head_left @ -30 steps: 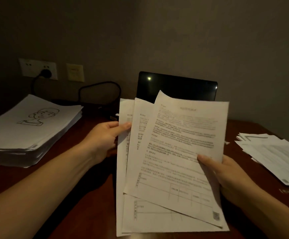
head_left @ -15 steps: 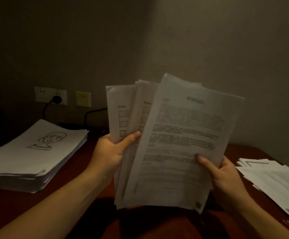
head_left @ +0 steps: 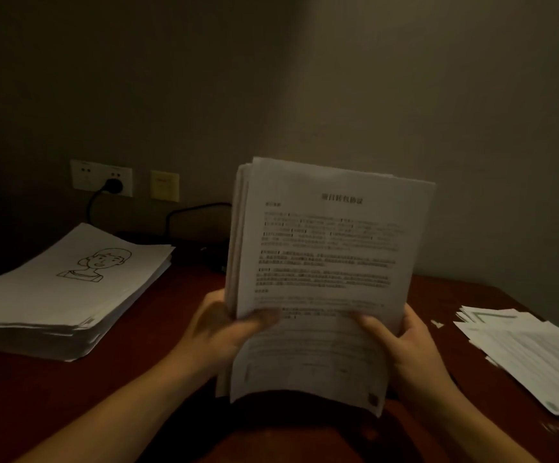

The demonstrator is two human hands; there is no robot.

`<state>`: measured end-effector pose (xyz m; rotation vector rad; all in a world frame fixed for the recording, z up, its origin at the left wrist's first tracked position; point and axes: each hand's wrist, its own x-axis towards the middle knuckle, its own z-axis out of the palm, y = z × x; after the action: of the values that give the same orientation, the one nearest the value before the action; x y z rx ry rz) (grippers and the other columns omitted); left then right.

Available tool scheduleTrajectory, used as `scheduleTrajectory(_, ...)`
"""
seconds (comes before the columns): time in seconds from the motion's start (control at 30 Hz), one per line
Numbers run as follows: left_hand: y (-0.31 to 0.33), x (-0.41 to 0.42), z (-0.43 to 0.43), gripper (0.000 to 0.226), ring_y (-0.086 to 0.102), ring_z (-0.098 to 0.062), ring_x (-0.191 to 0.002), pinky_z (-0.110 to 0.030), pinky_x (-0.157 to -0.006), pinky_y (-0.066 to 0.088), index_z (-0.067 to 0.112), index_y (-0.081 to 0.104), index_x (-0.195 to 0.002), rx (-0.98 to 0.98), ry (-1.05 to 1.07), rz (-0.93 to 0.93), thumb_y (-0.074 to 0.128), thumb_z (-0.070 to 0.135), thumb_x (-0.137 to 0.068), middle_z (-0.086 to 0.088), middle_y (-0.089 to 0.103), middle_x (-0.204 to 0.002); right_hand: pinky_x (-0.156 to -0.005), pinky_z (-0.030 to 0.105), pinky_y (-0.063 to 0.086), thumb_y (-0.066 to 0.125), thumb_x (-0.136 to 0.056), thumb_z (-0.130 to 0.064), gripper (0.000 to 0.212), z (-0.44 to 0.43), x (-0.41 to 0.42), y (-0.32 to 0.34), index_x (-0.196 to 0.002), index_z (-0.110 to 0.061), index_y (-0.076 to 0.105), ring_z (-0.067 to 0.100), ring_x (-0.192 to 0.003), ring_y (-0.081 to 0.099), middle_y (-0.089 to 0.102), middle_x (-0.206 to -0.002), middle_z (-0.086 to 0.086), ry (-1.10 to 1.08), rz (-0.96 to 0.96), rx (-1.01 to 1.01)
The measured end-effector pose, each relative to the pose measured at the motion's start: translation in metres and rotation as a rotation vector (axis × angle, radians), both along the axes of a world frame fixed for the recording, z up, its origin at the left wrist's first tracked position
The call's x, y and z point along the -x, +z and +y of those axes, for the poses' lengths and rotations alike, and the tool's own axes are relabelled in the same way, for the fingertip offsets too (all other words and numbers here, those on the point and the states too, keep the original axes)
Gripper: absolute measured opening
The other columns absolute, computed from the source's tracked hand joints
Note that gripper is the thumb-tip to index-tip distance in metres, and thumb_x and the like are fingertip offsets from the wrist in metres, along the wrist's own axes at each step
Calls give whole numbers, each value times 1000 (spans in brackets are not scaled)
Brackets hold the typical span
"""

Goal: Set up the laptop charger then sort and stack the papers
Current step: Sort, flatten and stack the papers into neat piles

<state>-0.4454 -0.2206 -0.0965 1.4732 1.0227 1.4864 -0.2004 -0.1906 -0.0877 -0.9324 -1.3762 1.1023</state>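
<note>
Both hands hold a bundle of printed sheets upright in front of me, its edges nearly lined up. My left hand grips the bundle's lower left edge, thumb on the front page. My right hand grips the lower right edge the same way. A tall stack of paper, topped by a line drawing of a face, lies on the desk at the left. The charger plug sits in the wall socket, and its black cable runs behind the bundle. The laptop is hidden behind the sheets.
A loose spread of printed pages lies on the right side of the dark red desk. A yellow wall plate sits beside the socket. The wall stands close behind the desk. The room is dim.
The fanned sheets have been lifted upright and pushed together into one nearly squared bundle. Both hands slid down to its lower edges. The laptop screen is now covered by the paper.
</note>
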Motion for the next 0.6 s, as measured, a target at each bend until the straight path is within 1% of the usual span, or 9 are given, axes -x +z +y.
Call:
scheduleTrajectory(0.07, -12, 2, 1, 38, 68, -10, -110, -22, -80, 58, 23, 66, -123, 102, -60, 30, 72, 15, -86, 10, 73, -116, -84, 48, 60, 75, -72, -29, 51, 3, 1, -7, -120, -19, 61, 21, -100, 73, 75, -111, 0, -5, -28, 20)
scheduleTrajectory(0.17, -20, 4, 2, 32, 68, -6, -107, -19, -76, 57, 26, 65, -121, 140, -64, 57, 68, 14, -91, 13, 73, -113, -81, 46, 61, 73, -79, -26, 43, 10, 5, -13, -120, -19, 62, 20, -99, 74, 75, -110, -1, -8, -56, 6)
scheduleTrajectory(0.23, -18, 9, 5, 27, 72, -12, -103, -26, -78, 61, 21, 67, -118, 162, -4, 11, 68, 15, -91, 8, 76, -109, -74, 39, 62, 71, -84, -20, 33, 15, 7, -13, -115, -20, 62, 17, -94, 75, 76, -106, -2, -17, -81, -21)
scheduleTrajectory(0.3, -12, 15, 7, 27, 73, -18, -102, -36, -82, 62, 16, 66, -118, 162, 18, -16, 68, 13, -91, 1, 76, -109, -66, 31, 62, 70, -86, -18, 31, 19, 13, -9, -114, -23, 60, 14, -91, 75, 75, -102, -5, -28, -127, -62)
scheduleTrajectory(0.37, -4, 25, 9, 25, 73, -16, -99, -32, -77, 62, 17, 66, -116, 152, 17, -12, 67, 12, -91, 2, 76, -107, -67, 28, 62, 71, -83, -22, 40, 23, 21, -4, -120, -24, 56, 13, -95, 74, 74, -106, -6, -22, -171, -124)
scheduleTrajectory(0.43, 5, 38, 11, 25, 74, -15, -97, -27, -72, 61, 18, 66, -113, 142, 19, -18, 68, 10, -89, 3, 77, -105, -69, 27, 61, 73, -80, -23, 50, 29, 32, 4, -125, -26, 52, 12, -100, 73, 72, -109, -9, 35, -144, -154)
scheduleTrajectory(0.47, 9, 46, 13, 27, 74, -16, -98, -29, -74, 61, 17, 66, -113, 138, 22, -21, 69, 11, -87, 1, 76, -106, -70, 28, 62, 74, -81, -21, 54, 33, 38, 7, -128, -28, 49, 13, -101, 73, 72, -110, -10, 87, -95, -132)
scheduleTrajectory(0.53, 19, 62, 15, 34, 73, -20, -101, -36, -81, 62, 15, 66, -115, 135, 28, -31, 71, 14, -81, -2, 76, -108, -72, 33, 62, 74, -81, -20, 62, 40, 54, 13, -135, -29, 45, 18, -103, 73, 72, -115, -4, 227, 2, -49)
scheduleTrajectory(0.6, 30, 81, 13, 35, 73, -16, -99, -30, -77, 62, 15, 66, -113, 132, 31, -16, 70, 16, -78, 0, 77, -107, -71, 33, 62, 74, -83, -23, 63, 47, 76, 18, -139, -26, 44, 22, -103, 73, 73, -115, 1, 333, 54, 15)
